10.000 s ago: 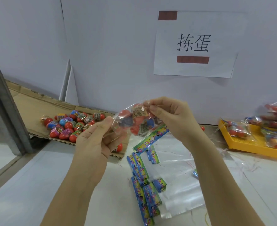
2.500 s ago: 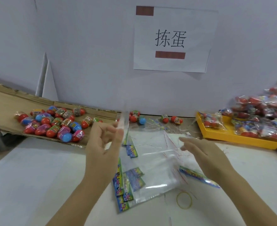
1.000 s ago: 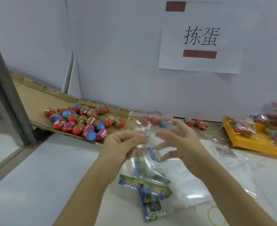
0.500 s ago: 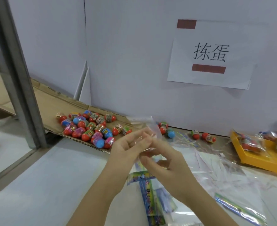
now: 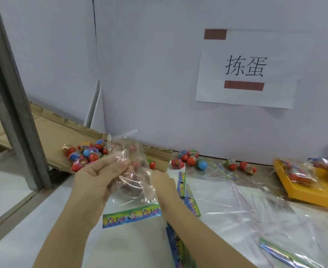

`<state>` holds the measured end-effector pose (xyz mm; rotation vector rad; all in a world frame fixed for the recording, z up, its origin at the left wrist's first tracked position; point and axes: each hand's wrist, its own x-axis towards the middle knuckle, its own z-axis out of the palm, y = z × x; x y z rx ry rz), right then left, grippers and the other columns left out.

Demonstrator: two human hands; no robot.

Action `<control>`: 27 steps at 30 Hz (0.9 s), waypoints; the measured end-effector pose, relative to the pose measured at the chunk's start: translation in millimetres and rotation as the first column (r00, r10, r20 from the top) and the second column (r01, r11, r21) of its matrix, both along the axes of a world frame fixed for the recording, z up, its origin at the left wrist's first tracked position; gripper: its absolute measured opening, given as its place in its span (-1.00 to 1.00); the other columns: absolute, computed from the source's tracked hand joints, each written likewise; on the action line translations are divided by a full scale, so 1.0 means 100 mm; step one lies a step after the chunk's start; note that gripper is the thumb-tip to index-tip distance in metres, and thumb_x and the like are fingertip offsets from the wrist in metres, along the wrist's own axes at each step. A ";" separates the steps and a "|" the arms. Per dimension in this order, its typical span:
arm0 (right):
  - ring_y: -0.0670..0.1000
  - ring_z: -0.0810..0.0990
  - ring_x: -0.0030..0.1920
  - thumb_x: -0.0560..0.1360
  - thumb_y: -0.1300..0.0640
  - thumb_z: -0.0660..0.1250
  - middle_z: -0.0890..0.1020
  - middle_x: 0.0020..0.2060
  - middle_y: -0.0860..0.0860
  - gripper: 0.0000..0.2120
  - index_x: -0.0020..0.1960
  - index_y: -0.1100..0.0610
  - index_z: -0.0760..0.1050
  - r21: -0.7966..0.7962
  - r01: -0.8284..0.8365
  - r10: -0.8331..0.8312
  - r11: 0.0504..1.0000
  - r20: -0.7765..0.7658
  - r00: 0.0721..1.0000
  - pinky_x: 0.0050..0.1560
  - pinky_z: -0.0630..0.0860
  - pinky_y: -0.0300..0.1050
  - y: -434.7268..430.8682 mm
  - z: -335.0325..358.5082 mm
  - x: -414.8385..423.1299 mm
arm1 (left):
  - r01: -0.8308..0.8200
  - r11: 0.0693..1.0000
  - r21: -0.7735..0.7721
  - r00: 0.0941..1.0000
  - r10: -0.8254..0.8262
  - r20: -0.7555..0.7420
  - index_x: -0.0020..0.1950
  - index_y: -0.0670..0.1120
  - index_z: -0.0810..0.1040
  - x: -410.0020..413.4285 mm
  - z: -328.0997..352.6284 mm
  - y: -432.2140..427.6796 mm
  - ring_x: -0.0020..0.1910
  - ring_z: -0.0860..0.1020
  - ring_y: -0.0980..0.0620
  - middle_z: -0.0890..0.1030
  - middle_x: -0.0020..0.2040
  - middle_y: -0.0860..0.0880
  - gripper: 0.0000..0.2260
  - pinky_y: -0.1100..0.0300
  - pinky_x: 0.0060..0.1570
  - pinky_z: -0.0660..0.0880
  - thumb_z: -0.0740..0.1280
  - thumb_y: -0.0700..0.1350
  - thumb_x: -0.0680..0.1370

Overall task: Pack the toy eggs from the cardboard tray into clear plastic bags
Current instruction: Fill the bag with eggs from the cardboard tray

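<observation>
Sitting along the wall, the cardboard tray [image 5: 58,132] is carrying the toy eggs [image 5: 85,154] at its right end. You're holding a clear plastic bag [image 5: 134,190] just in front of that end. Your left hand [image 5: 99,176] is pinching the film. Your right hand [image 5: 164,182] is touching the bag's side with its fingers hidden, so I can't tell its grip. Loose eggs [image 5: 190,160] are lying right of the tray.

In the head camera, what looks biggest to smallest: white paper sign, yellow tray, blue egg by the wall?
1. White paper sign on the wall
2. Yellow plastic tray, cut off at the picture's edge
3. Blue toy egg by the wall
</observation>
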<state>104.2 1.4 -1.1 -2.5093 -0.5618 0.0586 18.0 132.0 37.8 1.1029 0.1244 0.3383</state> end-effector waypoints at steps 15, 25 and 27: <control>0.09 0.58 -0.16 0.45 0.29 0.41 0.64 -0.04 0.18 -0.73 0.06 0.03 0.46 0.954 0.274 -0.110 0.124 -0.262 0.959 -0.11 0.56 -0.10 -0.42 0.40 -0.20 | 0.092 0.993 0.067 0.989 -0.083 -0.123 -0.08 -0.12 0.73 -0.04 -0.05 -0.38 -0.30 0.69 -0.02 0.71 -0.18 -0.20 -0.72 0.21 -0.34 0.62 0.50 -0.19 0.23; -0.14 0.63 0.00 0.30 -0.27 0.45 0.68 -0.08 -0.18 -0.69 -0.02 -0.20 0.57 0.551 -0.228 0.142 0.803 0.194 0.971 0.00 0.50 -0.11 -1.24 0.87 -0.68 | 0.165 0.957 0.237 0.986 -0.154 -0.066 0.15 -0.18 0.61 -0.11 -0.10 -0.76 -0.26 0.70 -0.01 0.72 -0.22 -0.15 -0.58 0.25 -0.29 0.59 0.51 -0.19 0.29; -0.20 0.61 0.02 0.26 -0.30 0.42 0.66 -0.06 -0.22 -0.67 -0.03 -0.20 0.55 0.511 -0.159 0.102 0.845 0.139 0.985 0.00 0.49 -0.13 -1.21 0.85 -0.65 | 0.173 0.950 0.261 0.985 -0.169 -0.037 0.11 -0.12 0.64 -0.13 -0.10 -0.79 -0.25 0.71 -0.03 0.71 -0.24 -0.16 -0.58 0.25 -0.28 0.59 0.51 -0.20 0.26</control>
